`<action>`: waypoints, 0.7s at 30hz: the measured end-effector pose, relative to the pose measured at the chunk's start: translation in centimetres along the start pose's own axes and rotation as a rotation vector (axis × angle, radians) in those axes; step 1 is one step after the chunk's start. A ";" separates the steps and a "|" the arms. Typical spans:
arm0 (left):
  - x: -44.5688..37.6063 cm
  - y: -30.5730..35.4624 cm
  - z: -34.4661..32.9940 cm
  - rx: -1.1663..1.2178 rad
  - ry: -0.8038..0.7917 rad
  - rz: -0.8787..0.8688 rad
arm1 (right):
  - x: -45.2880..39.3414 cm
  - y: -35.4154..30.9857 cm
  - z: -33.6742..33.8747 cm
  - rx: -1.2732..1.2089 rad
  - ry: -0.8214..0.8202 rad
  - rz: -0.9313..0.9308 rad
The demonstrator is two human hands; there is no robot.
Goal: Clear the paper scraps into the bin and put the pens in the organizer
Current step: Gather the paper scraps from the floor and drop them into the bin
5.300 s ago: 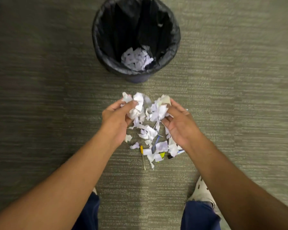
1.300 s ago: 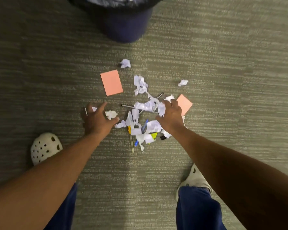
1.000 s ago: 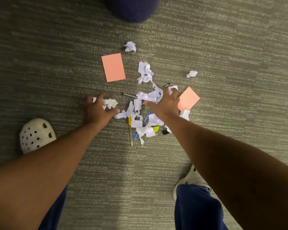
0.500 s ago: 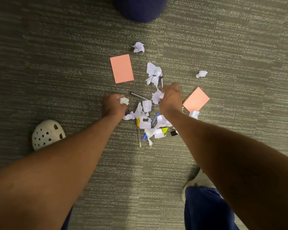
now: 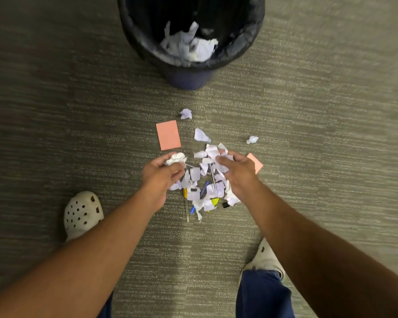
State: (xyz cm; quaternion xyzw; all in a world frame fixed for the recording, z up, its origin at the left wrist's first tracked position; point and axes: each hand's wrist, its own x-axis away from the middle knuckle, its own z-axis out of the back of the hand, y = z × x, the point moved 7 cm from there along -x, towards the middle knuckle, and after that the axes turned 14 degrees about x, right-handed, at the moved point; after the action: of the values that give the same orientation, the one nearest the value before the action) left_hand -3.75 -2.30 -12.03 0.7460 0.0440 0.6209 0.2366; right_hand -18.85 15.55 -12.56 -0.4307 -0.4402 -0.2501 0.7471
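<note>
Gripping crumpled white paper scraps [image 5: 213,154], both hands.

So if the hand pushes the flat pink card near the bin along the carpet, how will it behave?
The pink card lies flat with straight edges, so it probably stays fairly stiff and slides instead of crumpling. It looks thin and light, so the rough carpet may catch an edge. Lifting it likely needs a fingernail under one side.

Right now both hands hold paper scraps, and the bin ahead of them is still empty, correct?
Not quite. The head view shows crumpled paper already lying in the bin. The rest stands: left hand and right hand each hold scraps.
</note>
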 end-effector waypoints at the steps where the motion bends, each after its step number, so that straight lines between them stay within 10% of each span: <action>1: 1.0 1.1 -0.7 0.046 -0.019 -0.010 | 1.3 -1.3 0.0 -0.046 -0.044 0.020; 13: 11.4 19.3 -12.8 0.205 -0.253 -0.214 | 12.6 -23.7 -0.8 -0.201 -0.255 0.349; 21: 12.3 26.6 -19.5 0.142 -0.311 -0.053 | 11.9 -34.1 -3.7 -0.092 -0.302 0.238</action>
State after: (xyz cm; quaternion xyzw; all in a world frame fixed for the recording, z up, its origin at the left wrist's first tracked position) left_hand -25.46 -15.55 12.23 0.8464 0.0702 0.4871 0.2033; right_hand -37.11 -4.78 11.43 -0.5462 -0.4812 -0.1124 0.6764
